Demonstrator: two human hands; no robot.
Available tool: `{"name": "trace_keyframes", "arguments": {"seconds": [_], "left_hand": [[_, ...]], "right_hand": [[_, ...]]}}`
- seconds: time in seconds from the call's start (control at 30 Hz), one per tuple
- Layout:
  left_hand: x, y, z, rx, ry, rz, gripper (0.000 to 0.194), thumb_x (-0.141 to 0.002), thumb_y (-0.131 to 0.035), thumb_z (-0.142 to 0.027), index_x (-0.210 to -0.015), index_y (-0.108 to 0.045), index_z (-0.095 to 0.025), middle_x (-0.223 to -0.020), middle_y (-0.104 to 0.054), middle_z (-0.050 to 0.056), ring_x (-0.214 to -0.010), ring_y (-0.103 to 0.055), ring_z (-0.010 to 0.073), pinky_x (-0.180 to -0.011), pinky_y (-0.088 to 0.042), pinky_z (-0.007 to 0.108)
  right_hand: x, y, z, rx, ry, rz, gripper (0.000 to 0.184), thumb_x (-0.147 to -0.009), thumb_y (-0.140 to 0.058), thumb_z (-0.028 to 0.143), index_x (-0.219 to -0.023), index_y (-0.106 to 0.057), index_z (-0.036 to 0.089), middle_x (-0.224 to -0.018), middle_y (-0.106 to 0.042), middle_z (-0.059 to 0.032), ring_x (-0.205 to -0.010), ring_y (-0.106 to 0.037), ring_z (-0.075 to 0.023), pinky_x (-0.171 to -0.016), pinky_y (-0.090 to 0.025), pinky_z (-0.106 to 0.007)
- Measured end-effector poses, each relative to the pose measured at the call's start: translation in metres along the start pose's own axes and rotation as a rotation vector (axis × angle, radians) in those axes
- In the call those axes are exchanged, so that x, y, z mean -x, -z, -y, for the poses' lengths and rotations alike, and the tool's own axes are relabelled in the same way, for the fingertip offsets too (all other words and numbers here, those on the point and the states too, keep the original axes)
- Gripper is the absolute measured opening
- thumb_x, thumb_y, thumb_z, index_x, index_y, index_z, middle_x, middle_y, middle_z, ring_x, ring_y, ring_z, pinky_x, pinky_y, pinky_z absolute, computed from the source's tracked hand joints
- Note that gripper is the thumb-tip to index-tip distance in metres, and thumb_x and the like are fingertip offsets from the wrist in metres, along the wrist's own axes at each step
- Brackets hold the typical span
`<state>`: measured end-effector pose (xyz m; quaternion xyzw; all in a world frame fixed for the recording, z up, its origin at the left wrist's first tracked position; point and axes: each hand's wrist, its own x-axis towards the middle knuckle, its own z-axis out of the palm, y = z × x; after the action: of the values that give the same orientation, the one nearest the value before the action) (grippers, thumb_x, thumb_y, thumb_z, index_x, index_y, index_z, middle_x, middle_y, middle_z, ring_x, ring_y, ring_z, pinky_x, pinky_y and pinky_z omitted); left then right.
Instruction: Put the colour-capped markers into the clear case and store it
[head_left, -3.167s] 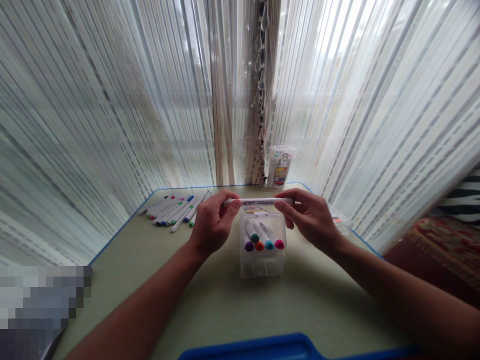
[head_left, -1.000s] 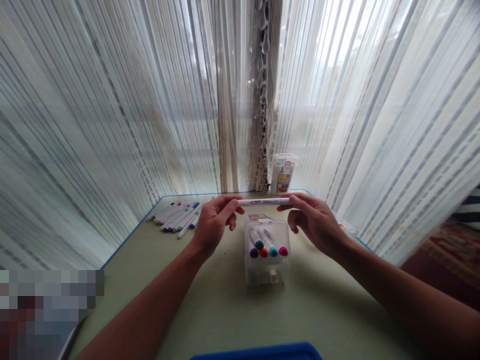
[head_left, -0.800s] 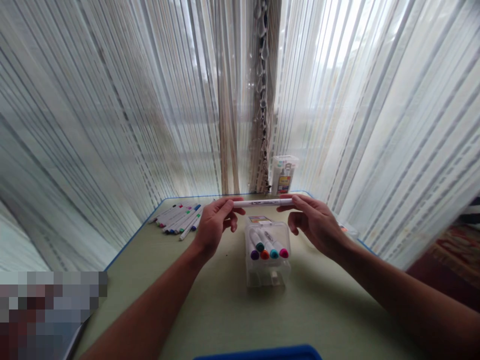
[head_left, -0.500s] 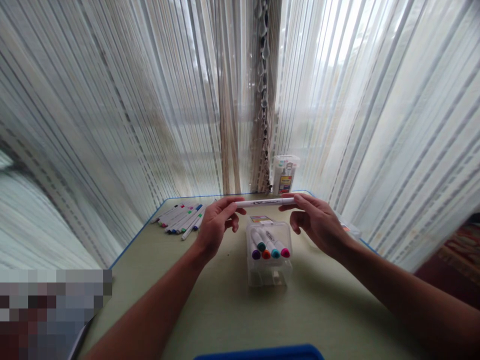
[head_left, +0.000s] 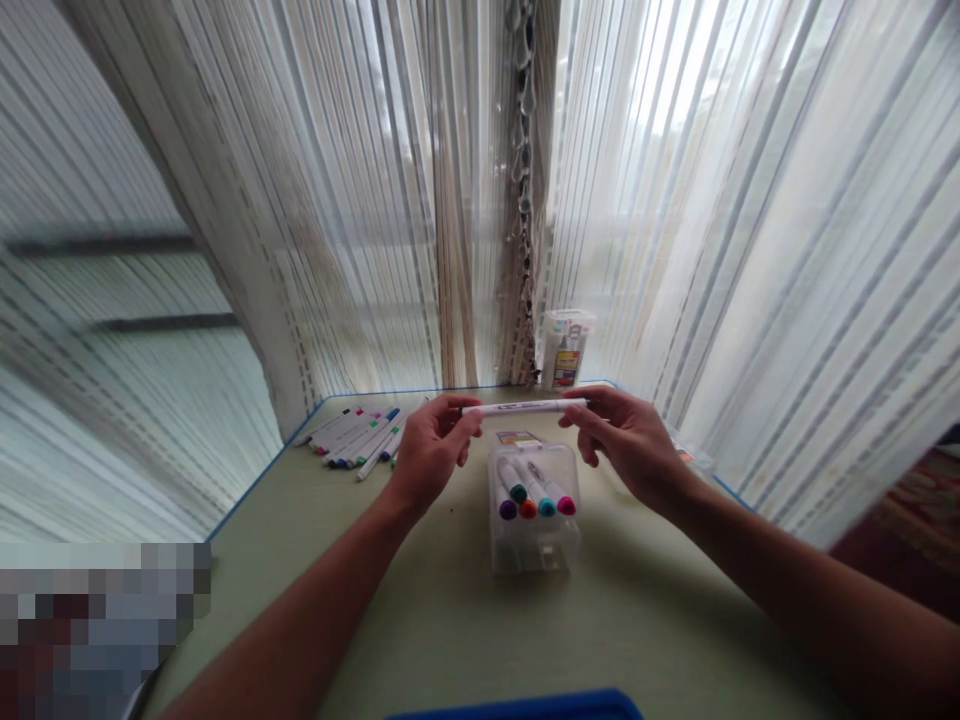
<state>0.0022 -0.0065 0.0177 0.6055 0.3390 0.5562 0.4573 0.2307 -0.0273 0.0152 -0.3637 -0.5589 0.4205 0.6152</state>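
A white marker [head_left: 525, 407] with dark print on its barrel is held level between my two hands, above the table. The fingers and thumb of my left hand [head_left: 439, 437] pinch its left end. At the other end, the thumb and fingertips of my right hand [head_left: 619, 432] close on it. Just below the marker lies a clear plastic case [head_left: 534, 555] holding several markers, their purple, orange, teal, green and pink ends [head_left: 546, 508] facing me.
To the left, several loose white markers [head_left: 356, 437] lie in a spread pile. A clear marker box [head_left: 565, 350] stands upright at the back edge, before the string curtain [head_left: 360, 200]. Another clear plastic piece [head_left: 694, 457] lies behind my right wrist. A blue object [head_left: 517, 705] shows at the front.
The fingers of both hands have shifted a little on the marker, with my right thumb now lower against its end. The view has turned slightly; the case and loose markers look unmoved.
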Motion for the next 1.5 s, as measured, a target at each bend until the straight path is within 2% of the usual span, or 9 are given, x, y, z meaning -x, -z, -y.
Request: {"name": "trace_keyframes", "arguments": {"seconds": [0.17, 0.43, 0.57, 0.9, 1.3, 1.5], "left_hand": [[0.002, -0.0012, 0.0014, -0.04, -0.004, 0.009, 0.029, -0.073, -0.075, -0.035, -0.088, -0.065, -0.013, -0.059, -0.055, -0.004, -0.044, -0.043, 0.0054, -0.041, -0.033, 0.019], [0.002, -0.0005, 0.004, -0.066, -0.022, 0.035, 0.03, -0.068, -0.08, -0.035, -0.084, -0.065, -0.014, -0.063, -0.059, -0.003, -0.052, -0.048, 0.0065, -0.046, -0.034, 0.018], [0.0018, -0.0005, 0.005, -0.043, -0.012, 0.048, 0.029, -0.07, -0.079, -0.035, -0.086, -0.064, -0.015, -0.061, -0.057, -0.005, -0.047, -0.043, 0.0052, -0.045, -0.033, 0.019], [0.0015, 0.0006, 0.0044, -0.073, 0.0, 0.025, 0.028, -0.078, -0.071, -0.037, -0.092, -0.063, -0.014, -0.066, -0.056, -0.003, -0.045, -0.043, 0.005, -0.042, -0.032, 0.02], [0.0, 0.0025, 0.0016, 0.121, 0.076, 0.025, 0.025, -0.086, -0.055, -0.028, -0.102, -0.065, -0.012, -0.073, -0.06, 0.002, -0.045, -0.047, 0.0064, -0.041, -0.034, 0.02], [-0.0003, 0.0017, 0.0031, 0.095, 0.06, 0.012, 0.026, -0.084, -0.057, -0.029, -0.1, -0.066, -0.011, -0.071, -0.061, 0.003, -0.045, -0.047, 0.0064, -0.041, -0.034, 0.02]], "right_hand": [[0.0035, -0.0044, 0.0036, 0.085, 0.029, 0.005, 0.036, -0.069, -0.081, 0.043, -0.086, -0.066, 0.015, -0.063, -0.067, -0.0012, -0.036, -0.05, -0.0081, -0.032, -0.038, -0.021], [0.0053, -0.0044, 0.0009, 0.119, 0.035, 0.021, 0.033, -0.067, -0.084, 0.039, -0.081, -0.063, 0.017, -0.05, -0.057, 0.0048, -0.038, -0.048, -0.008, -0.035, -0.039, -0.02], [0.0053, -0.0051, 0.0004, 0.129, 0.03, 0.009, 0.032, -0.07, -0.082, 0.039, -0.083, -0.064, 0.017, -0.055, -0.059, 0.0033, -0.037, -0.049, -0.0078, -0.035, -0.039, -0.02], [0.0034, -0.0042, -0.0002, 0.139, 0.039, -0.011, 0.028, -0.077, -0.076, 0.039, -0.087, -0.065, 0.015, -0.065, -0.066, -0.0007, -0.037, -0.051, -0.0071, -0.034, -0.04, -0.021], [0.0049, -0.0014, -0.0024, -0.043, -0.027, 0.009, 0.028, -0.088, -0.065, 0.04, -0.102, -0.067, 0.016, -0.084, -0.071, -0.0061, -0.042, -0.054, -0.0076, -0.038, -0.042, -0.022], [0.0046, -0.0001, -0.0038, -0.044, -0.022, 0.001, 0.029, -0.087, -0.065, 0.041, -0.101, -0.068, 0.015, -0.083, -0.071, -0.0062, -0.042, -0.054, -0.0079, -0.038, -0.043, -0.022]]}}
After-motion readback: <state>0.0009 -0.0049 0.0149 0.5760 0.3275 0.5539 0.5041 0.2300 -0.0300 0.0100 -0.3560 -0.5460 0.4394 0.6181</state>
